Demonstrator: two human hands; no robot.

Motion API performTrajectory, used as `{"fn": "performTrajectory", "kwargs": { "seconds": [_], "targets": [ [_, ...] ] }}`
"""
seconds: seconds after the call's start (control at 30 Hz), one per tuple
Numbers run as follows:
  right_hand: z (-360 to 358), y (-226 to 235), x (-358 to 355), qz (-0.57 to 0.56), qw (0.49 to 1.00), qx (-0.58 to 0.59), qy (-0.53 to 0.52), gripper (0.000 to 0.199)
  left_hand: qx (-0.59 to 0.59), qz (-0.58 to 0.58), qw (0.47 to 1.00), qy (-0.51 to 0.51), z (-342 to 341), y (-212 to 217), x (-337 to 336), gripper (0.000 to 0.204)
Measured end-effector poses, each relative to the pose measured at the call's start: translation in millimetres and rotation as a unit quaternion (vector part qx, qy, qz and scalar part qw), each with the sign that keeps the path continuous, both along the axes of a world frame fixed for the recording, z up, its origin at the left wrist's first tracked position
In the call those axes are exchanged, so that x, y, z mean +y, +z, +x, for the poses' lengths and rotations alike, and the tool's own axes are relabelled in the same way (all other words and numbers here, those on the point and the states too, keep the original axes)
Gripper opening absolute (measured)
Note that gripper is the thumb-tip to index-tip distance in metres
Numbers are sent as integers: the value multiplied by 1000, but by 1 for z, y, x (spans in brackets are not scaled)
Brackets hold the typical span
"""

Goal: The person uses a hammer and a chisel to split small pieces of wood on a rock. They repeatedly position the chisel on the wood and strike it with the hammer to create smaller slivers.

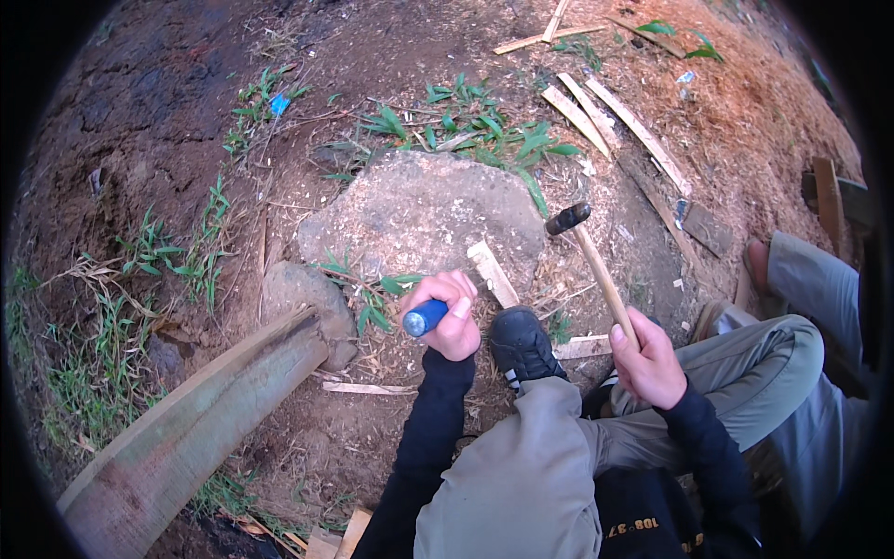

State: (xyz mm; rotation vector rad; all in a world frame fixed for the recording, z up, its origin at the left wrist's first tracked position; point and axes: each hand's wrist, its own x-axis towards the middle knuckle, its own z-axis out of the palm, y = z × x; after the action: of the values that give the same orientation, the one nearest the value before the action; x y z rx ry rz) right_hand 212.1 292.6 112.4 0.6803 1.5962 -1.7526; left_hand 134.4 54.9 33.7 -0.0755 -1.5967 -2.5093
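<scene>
My left hand (453, 317) is closed around a chisel by its blue handle (426, 319), whose round metal cap faces up at me. Its blade is hidden below my fist. In my right hand (649, 361) is a hammer (605, 275), gripped near the bottom of its wooden handle. The dark hammer head (568, 219) points up and away, raised and apart from the chisel. Just beyond my left hand, a short pale wood strip (494, 274) lies against the near edge of a broad flat stone (419, 205).
A thick curved plank (191, 433) slants in from the lower left, its end by a smaller stone (303, 296). My black shoe (524, 343) stands between my hands. Several wood strips (643, 135) lie at the far right. Another person's legs (815, 279) are at the right edge.
</scene>
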Motion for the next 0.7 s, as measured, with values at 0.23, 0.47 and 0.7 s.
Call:
{"fn": "performTrajectory", "kwargs": {
  "seconds": [0.23, 0.47, 0.7],
  "targets": [
    [-8, 3, 3, 14, 1000, 1, -25, 21, -4, 40, 999, 28, 1, 3, -6, 17],
    [-8, 1, -6, -4, 1000, -16, -20, 21, 8, 39, 999, 20, 6, 5, -4, 15],
    [-8, 1, -7, -12, 999, -25, -24, 21, 9, 14, 1000, 13, 8, 1, -4, 15]
  ]
}}
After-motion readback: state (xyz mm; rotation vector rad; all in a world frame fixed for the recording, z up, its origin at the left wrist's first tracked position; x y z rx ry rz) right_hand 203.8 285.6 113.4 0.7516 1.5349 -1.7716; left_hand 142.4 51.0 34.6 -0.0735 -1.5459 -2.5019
